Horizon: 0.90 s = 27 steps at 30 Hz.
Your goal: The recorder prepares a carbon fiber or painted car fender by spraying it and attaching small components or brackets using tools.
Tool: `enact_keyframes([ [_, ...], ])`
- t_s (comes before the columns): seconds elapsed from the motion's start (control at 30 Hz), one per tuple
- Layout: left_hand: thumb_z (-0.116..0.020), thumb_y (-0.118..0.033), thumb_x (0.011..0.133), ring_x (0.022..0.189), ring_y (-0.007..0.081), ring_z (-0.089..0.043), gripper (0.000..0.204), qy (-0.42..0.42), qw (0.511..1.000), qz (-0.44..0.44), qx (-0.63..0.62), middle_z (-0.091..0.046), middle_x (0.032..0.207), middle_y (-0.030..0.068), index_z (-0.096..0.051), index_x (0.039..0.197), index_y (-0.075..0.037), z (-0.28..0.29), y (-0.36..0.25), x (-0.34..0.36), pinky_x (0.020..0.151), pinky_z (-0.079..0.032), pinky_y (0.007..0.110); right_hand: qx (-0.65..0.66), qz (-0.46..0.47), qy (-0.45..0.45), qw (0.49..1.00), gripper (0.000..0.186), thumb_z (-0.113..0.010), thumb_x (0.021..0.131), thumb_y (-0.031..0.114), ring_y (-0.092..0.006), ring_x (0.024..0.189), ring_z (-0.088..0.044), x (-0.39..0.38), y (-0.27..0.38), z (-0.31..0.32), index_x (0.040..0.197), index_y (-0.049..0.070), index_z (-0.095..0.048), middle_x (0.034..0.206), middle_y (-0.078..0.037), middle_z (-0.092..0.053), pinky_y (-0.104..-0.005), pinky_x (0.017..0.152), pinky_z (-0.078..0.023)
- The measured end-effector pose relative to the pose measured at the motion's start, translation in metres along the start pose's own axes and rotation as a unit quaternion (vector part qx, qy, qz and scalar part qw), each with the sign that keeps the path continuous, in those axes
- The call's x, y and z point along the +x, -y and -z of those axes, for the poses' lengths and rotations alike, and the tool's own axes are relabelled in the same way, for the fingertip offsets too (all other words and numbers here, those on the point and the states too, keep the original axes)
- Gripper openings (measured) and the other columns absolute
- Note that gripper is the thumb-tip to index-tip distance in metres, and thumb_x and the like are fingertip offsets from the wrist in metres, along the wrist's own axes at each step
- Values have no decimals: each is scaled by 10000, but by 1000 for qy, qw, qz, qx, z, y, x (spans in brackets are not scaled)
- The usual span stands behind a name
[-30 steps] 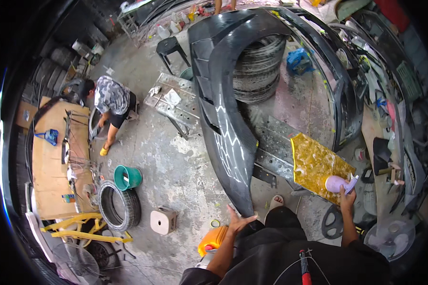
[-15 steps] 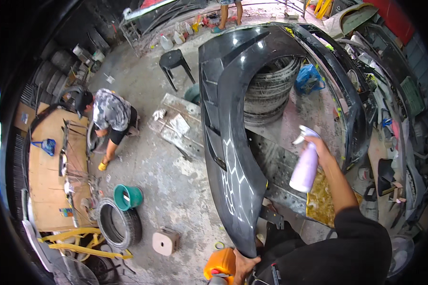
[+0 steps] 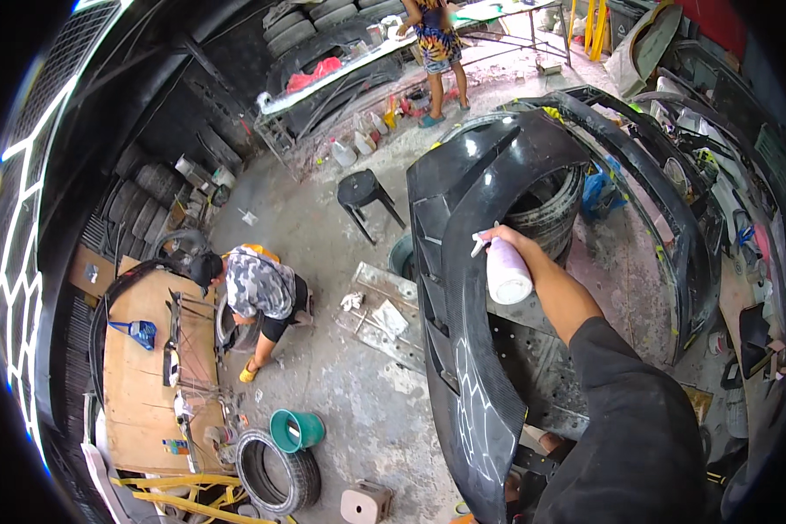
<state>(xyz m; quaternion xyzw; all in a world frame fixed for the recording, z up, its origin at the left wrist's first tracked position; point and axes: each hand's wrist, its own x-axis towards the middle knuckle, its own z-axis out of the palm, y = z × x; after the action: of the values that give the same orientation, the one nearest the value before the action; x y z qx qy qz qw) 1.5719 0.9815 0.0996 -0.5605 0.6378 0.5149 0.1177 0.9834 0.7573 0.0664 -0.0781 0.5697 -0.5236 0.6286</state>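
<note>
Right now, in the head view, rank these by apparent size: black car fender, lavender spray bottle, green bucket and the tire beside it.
1. Black car fender
2. Tire
Lavender spray bottle and green bucket look alike: unranked.

Your left: plywood sheet point(image 3: 135, 419), bent-over person point(image 3: 260, 281) beside it | nearer you: green bucket point(image 3: 313, 433) by a tire point(image 3: 302, 486), beige stool point(image 3: 365, 505) near | ahead of you: upright black stool point(image 3: 358, 189), standing person point(image 3: 438, 54) by long table point(image 3: 367, 63)

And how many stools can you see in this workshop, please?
2: a black stool left of the black car fender, and a beige stool at the bottom edge. Another could be hidden beneath the stooping co-worker at left.
</note>
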Motion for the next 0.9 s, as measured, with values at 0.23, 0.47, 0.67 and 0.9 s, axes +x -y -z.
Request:
enact_keyframes([
  [0.23, -841, -206, 603, 1028, 304, -631, 1040, -50, 994, -30, 92, -598, 1160, 227, -269, 1446, 4, 91, 42, -1, 932, -504, 430, 46, 63, 55, 995, 250, -646, 824, 254, -173, 383, -511, -42, 26, -60, 1013, 93, -619, 583, -92, -570, -312, 352, -426],
  [0.47, -856, -174, 566, 1046, 302, -618, 1050, -93, 977, -53, 183, -596, 1135, 219, -297, 1433, 25, 231, 122, -49, 961, -490, 401, 116, 185, 104, 970, 224, -638, 837, 230, -141, 363, -473, -119, 100, -166, 1013, 96, -601, 560, -66, -542, -281, 336, -409],
  [0.67, -780, -38, 543, 960, 250, -609, 1110, -141, 969, -201, -34, -586, 1097, 155, -228, 1505, -46, 480, 128, 25, 848, -490, 331, 172, 346, 152, 910, 250, -642, 864, 220, -113, 412, -516, -211, 143, -261, 1067, 86, -585, 624, -69, -582, -252, 342, -428],
  [0.9, -613, 72, 569, 803, 174, -611, 933, -125, 923, -362, -29, -651, 915, 95, -324, 1447, -48, 682, -3, 156, 738, -479, 292, 113, 520, -26, 846, 249, -597, 885, 219, -120, 391, -489, -262, 127, -275, 1055, 39, -567, 606, -45, -545, -247, 348, -428],
])
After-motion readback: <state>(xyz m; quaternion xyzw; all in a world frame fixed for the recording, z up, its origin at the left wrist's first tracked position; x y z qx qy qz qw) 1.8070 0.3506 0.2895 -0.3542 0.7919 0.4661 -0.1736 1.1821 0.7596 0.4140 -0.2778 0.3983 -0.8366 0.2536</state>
